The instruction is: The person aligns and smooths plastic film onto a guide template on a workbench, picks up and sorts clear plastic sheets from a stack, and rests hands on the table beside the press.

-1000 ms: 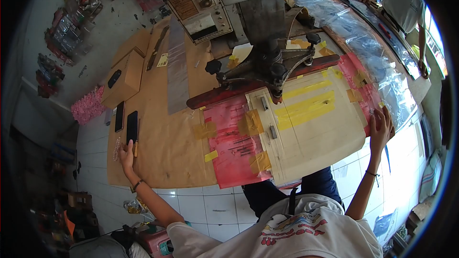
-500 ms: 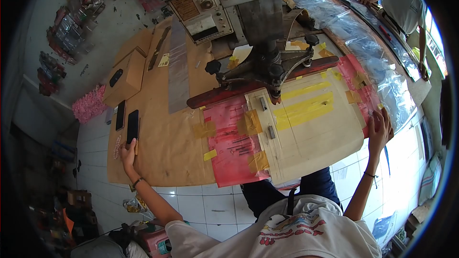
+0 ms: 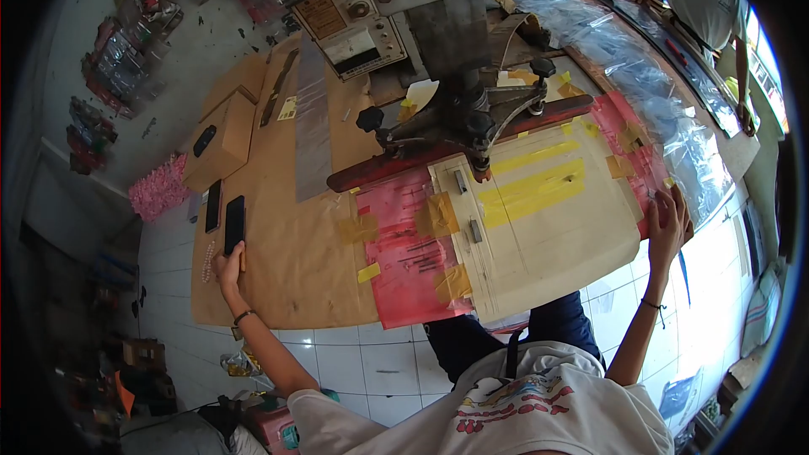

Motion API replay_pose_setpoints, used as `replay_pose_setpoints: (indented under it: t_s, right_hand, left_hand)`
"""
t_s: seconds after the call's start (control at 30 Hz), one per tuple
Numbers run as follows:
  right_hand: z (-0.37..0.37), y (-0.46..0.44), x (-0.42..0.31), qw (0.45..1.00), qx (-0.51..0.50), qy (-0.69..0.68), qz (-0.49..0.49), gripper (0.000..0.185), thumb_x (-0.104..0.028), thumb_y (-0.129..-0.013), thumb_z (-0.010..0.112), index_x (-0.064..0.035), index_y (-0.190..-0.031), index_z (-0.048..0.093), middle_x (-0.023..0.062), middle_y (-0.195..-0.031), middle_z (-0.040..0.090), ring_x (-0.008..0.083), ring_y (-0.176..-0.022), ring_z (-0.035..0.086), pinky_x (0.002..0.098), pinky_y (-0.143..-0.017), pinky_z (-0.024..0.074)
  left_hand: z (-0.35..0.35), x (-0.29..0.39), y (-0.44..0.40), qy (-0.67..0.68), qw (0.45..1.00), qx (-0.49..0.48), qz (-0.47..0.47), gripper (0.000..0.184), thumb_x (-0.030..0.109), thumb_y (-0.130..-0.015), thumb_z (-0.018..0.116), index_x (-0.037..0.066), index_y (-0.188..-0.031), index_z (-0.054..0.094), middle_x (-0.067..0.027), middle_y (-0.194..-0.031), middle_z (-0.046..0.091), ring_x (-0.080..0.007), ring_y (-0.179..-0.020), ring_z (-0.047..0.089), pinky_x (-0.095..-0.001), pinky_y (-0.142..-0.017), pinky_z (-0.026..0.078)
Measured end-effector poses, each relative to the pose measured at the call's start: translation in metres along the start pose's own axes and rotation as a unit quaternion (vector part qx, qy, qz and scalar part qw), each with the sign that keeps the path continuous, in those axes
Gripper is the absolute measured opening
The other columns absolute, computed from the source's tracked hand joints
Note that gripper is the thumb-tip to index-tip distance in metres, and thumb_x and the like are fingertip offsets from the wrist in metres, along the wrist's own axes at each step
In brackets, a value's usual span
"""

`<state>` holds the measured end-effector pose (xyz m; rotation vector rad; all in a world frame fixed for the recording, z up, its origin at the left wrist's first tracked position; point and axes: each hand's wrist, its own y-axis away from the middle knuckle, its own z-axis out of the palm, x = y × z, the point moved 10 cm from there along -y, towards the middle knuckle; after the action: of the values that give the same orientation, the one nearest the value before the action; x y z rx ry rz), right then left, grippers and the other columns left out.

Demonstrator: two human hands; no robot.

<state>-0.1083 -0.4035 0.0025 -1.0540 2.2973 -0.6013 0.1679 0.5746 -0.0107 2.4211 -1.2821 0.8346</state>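
My left hand (image 3: 229,263) is at the lower end of a dark phone (image 3: 235,226) on the brown-covered table (image 3: 295,286); its fingers are partly hidden, and I cannot tell whether they grip the phone. My right hand (image 3: 668,219) rests with fingers apart on the right edge of the red sheet (image 3: 647,170). Between the hands lies a cream board (image 3: 548,244) with yellow tape and two small metal bars. A long red press bar (image 3: 379,170) lies across the board's far side, under a black clamp frame (image 3: 476,126).
A machine control box (image 3: 350,25) hangs above the table. A cardboard box (image 3: 221,139) and a second phone (image 3: 214,206) are at the left. Clear plastic sheeting (image 3: 691,152) covers the surface at the right. Another person (image 3: 699,0) stands at the far right.
My left hand has moved slightly up along the phone, which has shifted a little. My right hand has stayed at the red sheet's edge.
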Motion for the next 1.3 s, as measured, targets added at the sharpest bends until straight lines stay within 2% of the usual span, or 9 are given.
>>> replay_pose_setpoints:
  t_s: [0.13,0.23,0.43,0.53,0.57,0.73,0.83,0.93,1.3]
  right_hand:
    - [-0.004,0.001,-0.003,1.0,0.008,0.007,0.003,0.029,-0.032,-0.096,0.067,-0.0173,-0.121,0.072,0.0056,-0.15,0.055,0.0247,-0.143,0.045,0.04,-0.117,0.0246]
    - [-0.008,0.001,-0.009,1.0,0.018,-0.011,0.001,0.026,-0.026,-0.094,0.068,-0.0157,-0.117,0.072,0.0107,-0.148,0.056,0.0281,-0.142,0.046,0.0417,-0.116,0.0262]
    - [-0.009,0.001,-0.009,1.0,0.018,-0.013,-0.001,0.025,-0.026,-0.093,0.069,-0.0139,-0.115,0.073,0.0123,-0.147,0.056,0.0295,-0.142,0.046,0.0423,-0.116,0.0286]
    - [-0.01,0.001,-0.01,1.0,0.02,-0.015,0.0,0.026,-0.026,-0.093,0.069,-0.0129,-0.114,0.073,0.0135,-0.147,0.056,0.0306,-0.142,0.046,0.0429,-0.117,0.0289]
    - [-0.002,0.002,-0.001,1.0,0.002,-0.011,0.01,0.031,-0.036,-0.097,0.066,-0.0161,-0.12,0.074,0.006,-0.151,0.055,0.0258,-0.145,0.043,0.0415,-0.119,0.0208]
    - [-0.009,0.001,-0.006,0.999,0.006,-0.023,0.024,0.03,-0.036,-0.096,0.067,-0.0162,-0.118,0.075,0.0061,-0.149,0.056,0.0255,-0.145,0.043,0.0408,-0.119,0.021]
    - [-0.007,0.001,-0.005,1.0,0.003,-0.008,0.019,0.03,-0.036,-0.096,0.068,-0.0171,-0.118,0.075,0.0055,-0.149,0.056,0.0249,-0.144,0.043,0.0403,-0.119,0.0214]
    - [-0.007,0.001,-0.006,1.0,0.001,-0.003,0.016,0.029,-0.036,-0.096,0.068,-0.018,-0.119,0.075,0.0048,-0.149,0.056,0.0244,-0.144,0.044,0.0404,-0.119,0.0211]
    - [-0.002,0.001,-0.002,1.0,0.0,0.001,0.012,0.03,-0.037,-0.097,0.067,-0.0194,-0.121,0.074,0.0029,-0.15,0.056,0.0238,-0.144,0.044,0.0387,-0.12,0.0213]
  left_hand:
    - [-0.003,0.006,-0.001,0.007,1.0,0.019,0.009,0.073,0.052,-0.076,0.082,-0.009,-0.115,0.07,-0.0198,-0.12,0.069,-0.0315,-0.112,0.064,-0.0427,-0.103,0.046]
    - [0.004,0.008,0.001,0.051,0.998,-0.032,-0.019,0.066,0.043,-0.075,0.086,-0.008,-0.113,0.07,-0.0189,-0.116,0.07,-0.0298,-0.11,0.064,-0.0402,-0.1,0.047]
    - [0.005,-0.004,-0.017,0.066,0.997,0.028,0.031,0.084,0.037,-0.076,0.085,-0.008,-0.139,0.051,-0.0179,-0.126,0.065,-0.0293,-0.113,0.062,-0.0379,-0.101,0.046]
    - [0.009,-0.007,-0.022,0.073,0.996,0.002,0.042,0.092,0.034,-0.077,0.084,-0.006,-0.147,0.04,-0.0186,-0.133,0.06,-0.0285,-0.118,0.059,-0.0371,-0.103,0.045]
    - [0.006,-0.007,-0.023,0.066,0.996,0.02,0.048,0.092,0.033,-0.077,0.084,-0.006,-0.147,0.039,-0.0189,-0.133,0.06,-0.028,-0.119,0.058,-0.0367,-0.104,0.044]
    - [0.003,0.001,-0.016,0.105,0.989,0.069,0.082,0.09,0.021,-0.08,0.083,-0.006,-0.148,0.031,-0.0188,-0.129,0.057,-0.0257,-0.116,0.057,-0.0346,-0.105,0.044]
    - [0.009,0.001,-0.018,0.18,0.978,0.036,0.096,0.087,0.013,-0.083,0.081,-0.006,-0.148,0.026,-0.018,-0.129,0.055,-0.0241,-0.115,0.056,-0.033,-0.103,0.044]
    - [0.007,-0.002,-0.025,0.17,0.977,0.053,0.118,0.083,0.009,-0.084,0.08,-0.005,-0.147,0.027,-0.0176,-0.13,0.054,-0.0232,-0.114,0.056,-0.0324,-0.101,0.046]
    - [0.007,-0.004,-0.026,0.193,0.971,0.051,0.134,0.083,0.006,-0.083,0.08,-0.002,-0.146,0.028,-0.0171,-0.128,0.053,-0.0228,-0.113,0.056,-0.0325,-0.1,0.047]
